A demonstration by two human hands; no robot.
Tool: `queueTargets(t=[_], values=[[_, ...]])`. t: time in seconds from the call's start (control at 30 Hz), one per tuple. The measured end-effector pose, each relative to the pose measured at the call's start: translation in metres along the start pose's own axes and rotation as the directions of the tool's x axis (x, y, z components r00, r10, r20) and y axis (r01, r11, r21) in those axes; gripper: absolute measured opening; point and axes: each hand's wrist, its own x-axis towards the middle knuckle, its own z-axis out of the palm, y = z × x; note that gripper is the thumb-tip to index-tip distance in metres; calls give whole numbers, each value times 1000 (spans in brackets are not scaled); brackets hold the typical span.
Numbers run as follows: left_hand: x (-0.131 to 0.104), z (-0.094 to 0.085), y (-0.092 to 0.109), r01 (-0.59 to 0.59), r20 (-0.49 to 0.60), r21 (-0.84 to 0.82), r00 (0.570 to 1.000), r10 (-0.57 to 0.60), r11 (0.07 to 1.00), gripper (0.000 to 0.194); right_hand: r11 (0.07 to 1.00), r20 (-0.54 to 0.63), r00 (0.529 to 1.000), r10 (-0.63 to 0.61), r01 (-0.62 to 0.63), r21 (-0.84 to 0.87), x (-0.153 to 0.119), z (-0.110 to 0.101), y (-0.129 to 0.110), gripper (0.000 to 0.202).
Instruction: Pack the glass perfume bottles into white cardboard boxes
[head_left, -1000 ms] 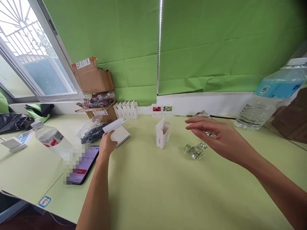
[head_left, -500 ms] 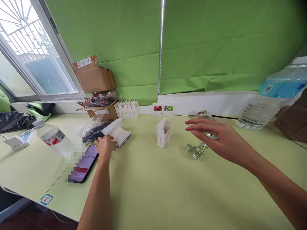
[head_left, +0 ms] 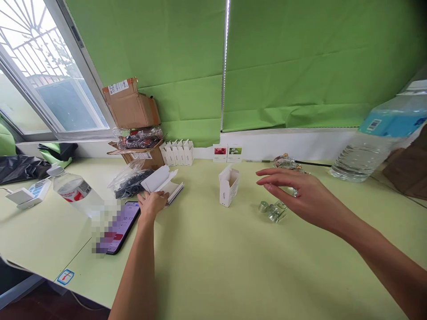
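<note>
Under the left hand (head_left: 152,204), touches a stack of white papers (head_left: 162,180), with the top sheet curled up off the lower ones. Has those fingers bent part-way and slightly spread; cannot tell whether any sheet is pinched beneath them. Just left of that hand, has a phone (head_left: 126,224) lying flat. Holds the right hand (head_left: 298,189) in the air, thumb and fingers loosely apart, with nothing in its grasp. Below that hand, has a glass bottle (head_left: 277,213), partly hidden, with a silver cap (head_left: 263,206) just beside it, to the left. Between the two hands, has a white box (head_left: 228,191) standing upright, top flaps open. Beyond the left hand, has a row of similar boxes (head_left: 176,153) by the wall. Seems, from the left hand's place, to be at the step of getting hold of paper. Probably calls next for a careful pinch on one sheet, without dragging the others along. With the right hand so near the bottle, should lift before moving sideways, or might knock it.
</note>
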Motion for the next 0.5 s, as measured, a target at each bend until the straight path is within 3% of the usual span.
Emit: queueTargets(t=[0.13, 0.3, 0.5], values=[[-9, -11, 11, 54, -28, 12, 998, -53, 998, 54, 1000, 4, 1000, 13, -13, 23, -1, 1, -5, 26], [-19, -22, 23, 95, -73, 28, 993, -93, 995, 52, 1000, 32, 999, 22, -23, 20, -2, 4, -9, 28], [-27, -38, 27, 53, -147, 45, 988, -46, 998, 45, 999, 49, 998, 39, -39, 6, -2, 6, -11, 27]])
